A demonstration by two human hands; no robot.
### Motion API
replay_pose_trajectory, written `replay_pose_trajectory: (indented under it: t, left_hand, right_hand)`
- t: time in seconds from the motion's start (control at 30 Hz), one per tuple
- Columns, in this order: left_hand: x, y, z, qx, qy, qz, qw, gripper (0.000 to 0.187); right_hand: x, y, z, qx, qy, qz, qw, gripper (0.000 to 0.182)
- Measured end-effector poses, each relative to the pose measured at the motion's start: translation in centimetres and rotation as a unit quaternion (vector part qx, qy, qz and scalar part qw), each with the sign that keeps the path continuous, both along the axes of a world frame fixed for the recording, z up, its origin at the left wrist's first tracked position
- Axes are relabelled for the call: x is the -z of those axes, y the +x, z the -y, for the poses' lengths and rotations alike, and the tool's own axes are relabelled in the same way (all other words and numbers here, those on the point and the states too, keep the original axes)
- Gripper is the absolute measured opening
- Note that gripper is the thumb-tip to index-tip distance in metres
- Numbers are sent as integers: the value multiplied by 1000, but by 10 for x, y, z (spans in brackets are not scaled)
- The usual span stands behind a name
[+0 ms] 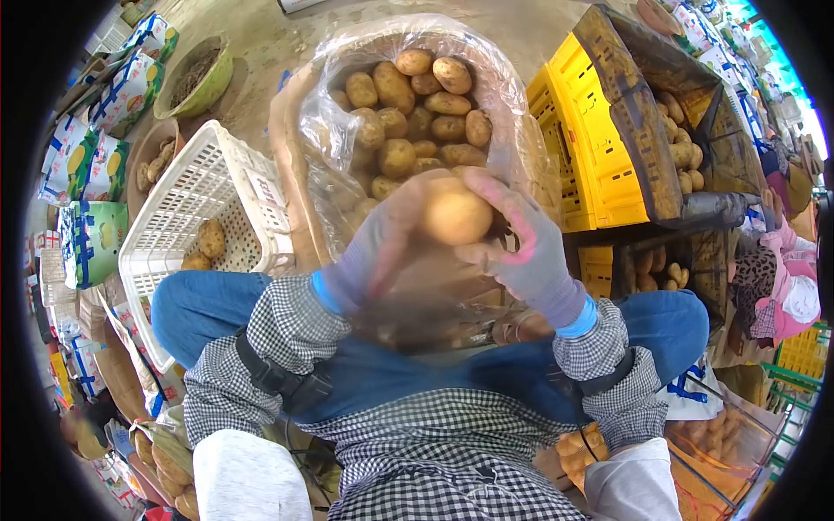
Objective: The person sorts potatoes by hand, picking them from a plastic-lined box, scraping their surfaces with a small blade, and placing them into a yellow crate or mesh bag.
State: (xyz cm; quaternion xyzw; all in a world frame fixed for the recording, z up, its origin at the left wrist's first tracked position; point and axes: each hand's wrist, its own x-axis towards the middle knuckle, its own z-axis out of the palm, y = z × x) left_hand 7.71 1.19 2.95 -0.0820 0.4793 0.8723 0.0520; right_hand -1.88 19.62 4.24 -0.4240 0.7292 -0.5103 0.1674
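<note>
Potato (459,214) by the near edge of the box (290,139) could drop if the right hand (532,250), fingers clamped round it, slackens, the left hand's (378,239) blurred fingers perhaps barely touching.

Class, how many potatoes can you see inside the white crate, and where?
2. The upper potato lies inside the white crate; the lower potato shows just below it in the picture, nearer the knee. Others may be hidden.
</note>
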Motion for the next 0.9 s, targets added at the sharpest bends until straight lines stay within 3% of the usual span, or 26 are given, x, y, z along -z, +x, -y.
replay_pose_trajectory:
  t: [0.1, 0.17, 0.23, 0.3, 0.4, 0.5, 0.57, 0.63, 0.67, 0.7, 0.73, 0.8, 0.83, 0.87, 0.9]
  left_hand:
    - [-2, 1, -4, -45, -38, -52, 997, 74]
    - [-12, -2, -11, -92, -18, -74, 993, 79]
    - [-16, -2, -11, -59, 16, -55, 997, 85]
    - [-15, 0, -13, -46, 10, -72, 996, 84]
    - [-19, 3, -13, -20, -5, -81, 996, 81]
    - [-15, 5, -13, -3, -1, -90, 996, 72]
    - [-14, 4, -9, 2, -43, -86, 995, 64]
    - [-12, 2, -4, -12, -43, -55, 997, 57]
    - [-13, -4, 1, -31, -16, -40, 999, 56]
    - [-13, -11, 8, -50, 9, -25, 998, 56]
    - [-5, -14, 22, -42, -41, -35, 998, 59]
    - [6, -26, 35, -38, -155, 67, 985, 57]
    - [13, -32, 41, -36, -211, 114, 970, 56]
    - [32, -35, 49, 56, -346, 129, 927, 56]
    - [74, -34, 59, 143, -470, 52, 870, 54]
  right_hand:
    - [7, -3, -1, 26, 12, -25, 999, 90]
    - [10, -2, 2, 9, -29, 122, 992, 92]
    - [13, -3, 1, 1, -39, 157, 987, 94]
    - [17, -3, 0, -1, -18, 87, 996, 96]
    - [10, 1, 0, 9, -7, 86, 996, 98]
    - [15, 2, 0, 3, -29, 78, 997, 92]
    - [8, 6, -3, 41, 15, 111, 993, 86]
    - [-5, 15, -7, 67, -37, 260, 962, 79]
    - [-13, 13, -6, 71, -117, 376, 917, 76]
    - [-21, 3, -15, 129, -96, 296, 942, 64]
    - [-25, -16, -31, 176, -164, 317, 918, 53]
    - [-34, -55, -61, 254, -305, 331, 856, 35]
    - [-40, -83, -88, 179, -343, 283, 878, 37]
    - [-50, -100, -102, 198, -358, 321, 854, 41]
    - [-60, -117, -117, 218, -375, 358, 827, 46]
